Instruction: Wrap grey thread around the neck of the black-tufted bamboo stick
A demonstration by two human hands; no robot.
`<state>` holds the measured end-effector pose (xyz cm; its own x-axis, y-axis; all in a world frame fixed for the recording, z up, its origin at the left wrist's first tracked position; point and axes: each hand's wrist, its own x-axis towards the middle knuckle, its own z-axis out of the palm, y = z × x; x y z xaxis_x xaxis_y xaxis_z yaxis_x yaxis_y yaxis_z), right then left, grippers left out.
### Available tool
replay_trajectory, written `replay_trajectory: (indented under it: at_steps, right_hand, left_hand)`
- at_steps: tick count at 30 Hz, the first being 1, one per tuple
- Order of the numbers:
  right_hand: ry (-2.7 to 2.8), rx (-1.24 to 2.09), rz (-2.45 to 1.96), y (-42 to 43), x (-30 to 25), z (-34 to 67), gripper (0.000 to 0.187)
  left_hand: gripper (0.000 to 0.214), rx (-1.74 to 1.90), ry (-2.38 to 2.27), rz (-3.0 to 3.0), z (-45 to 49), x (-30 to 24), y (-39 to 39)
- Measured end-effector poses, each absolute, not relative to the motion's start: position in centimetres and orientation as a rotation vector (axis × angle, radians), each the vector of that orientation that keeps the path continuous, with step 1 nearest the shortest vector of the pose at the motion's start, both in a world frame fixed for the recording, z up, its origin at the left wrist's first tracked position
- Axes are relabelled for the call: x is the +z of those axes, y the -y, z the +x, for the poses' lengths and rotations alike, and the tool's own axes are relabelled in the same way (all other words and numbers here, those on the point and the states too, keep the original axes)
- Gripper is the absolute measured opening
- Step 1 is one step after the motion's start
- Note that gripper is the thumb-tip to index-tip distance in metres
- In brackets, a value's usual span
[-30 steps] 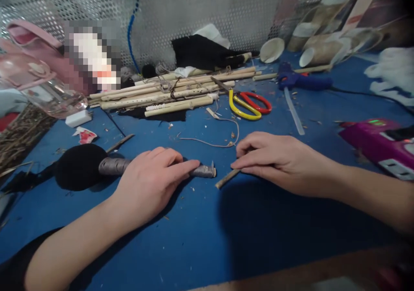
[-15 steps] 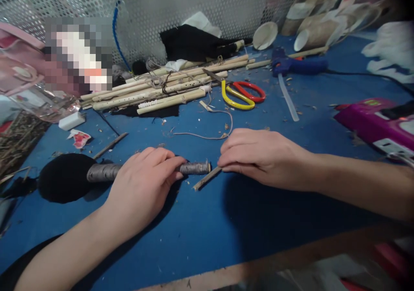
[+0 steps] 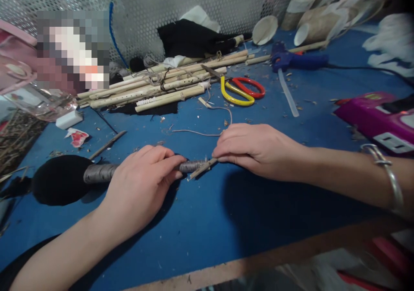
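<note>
My left hand (image 3: 142, 176) is closed around a stick wrapped in grey cord (image 3: 100, 173), which lies along the blue table. A round black cloth-covered head (image 3: 61, 179) is joined to its left end, and the wrapped right end sticks out past my fingertips. Between thumb and fingers, my right hand (image 3: 249, 149) pinches a thin brown twig (image 3: 202, 169). The twig slants down to the left, across the end of the wrapped stick in this view. Whether the two touch I cannot tell.
Behind my hands lie scissors with yellow and red handles (image 3: 241, 93), several bamboo sticks (image 3: 174, 83) and a loose grey cord (image 3: 197, 132). A blue glue gun (image 3: 300, 61) with a glue stick is at the back right, near a purple power strip (image 3: 371, 120). A twig (image 3: 108, 145) lies left.
My right hand has moved slightly left and up with the twig, whose tip now overlaps the wrapped stick's end. My left hand keeps its hold.
</note>
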<state>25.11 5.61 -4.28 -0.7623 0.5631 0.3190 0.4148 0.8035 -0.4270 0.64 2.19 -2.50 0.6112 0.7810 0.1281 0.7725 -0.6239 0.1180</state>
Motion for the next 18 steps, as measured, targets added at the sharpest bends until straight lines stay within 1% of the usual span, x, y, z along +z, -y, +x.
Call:
replay_trajectory:
  at_steps: [3,8,18]
  right_hand:
    - [2.536,0.486,-0.778,-5.51,-4.32,25.09,0.024]
    - [2.505,0.41,-0.869,-5.45,-4.46,25.12,0.024]
    - [2.568,0.437,-0.947,-5.62,-4.4,24.97,0.029]
  left_hand:
    - [0.027,0.26,-1.331,2.769,0.62,-2.45,-2.14]
    - [0.027,0.244,-1.338,2.762,0.59,-2.42,-2.11]
    - [0.027,0.29,-1.364,2.738,0.53,-2.52,-1.59]
